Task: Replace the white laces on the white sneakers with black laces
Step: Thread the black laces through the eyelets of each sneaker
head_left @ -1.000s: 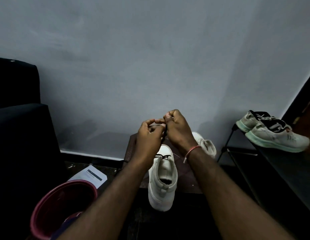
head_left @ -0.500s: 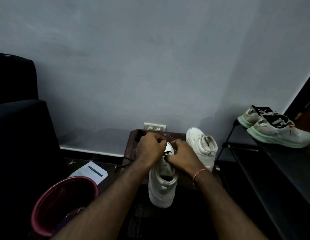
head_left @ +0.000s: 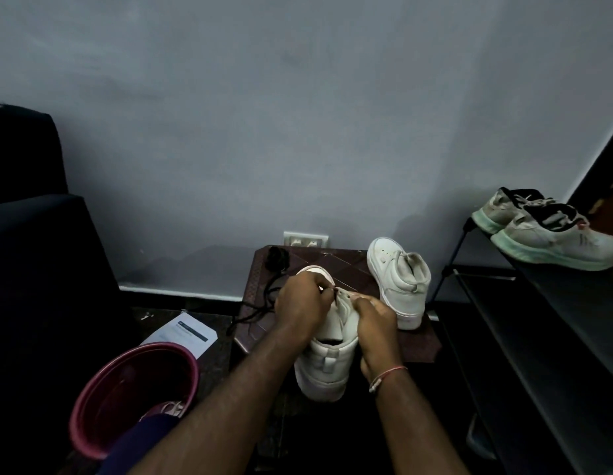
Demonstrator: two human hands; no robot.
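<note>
Bending over a small brown table (head_left: 336, 264), the person worked on the near sneaker (head_left: 327, 365), which stood at the table's front edge with its heel hanging past that edge and its toe pointing toward the wall. The left hand (head_left: 303, 299) lay over the sneaker's lacing area, its fingers curled and pinching the end of a black lace (head_left: 253, 313) close to the eyelets. The rest of that lace trailed loosely across and over the table's left edge. The right hand (head_left: 375, 323) gripped the sneaker's right side, fingers wrapped around the upper and thumb near the eyelets. A 2nd white sneaker (head_left: 399, 279) stood at the table's right edge, toward the back, just beside the right hand. A dark bundle (head_left: 276, 258) sat at the back left corner; whether it was another lace could not be told. On the floor to the left were a sheet of paper (head_left: 187, 332) and a pink bucket (head_left: 92, 406). At the right, a black rack (head_left: 538, 320) carried 2 worn sneakers (head_left: 555, 240) on its top shelf.
</note>
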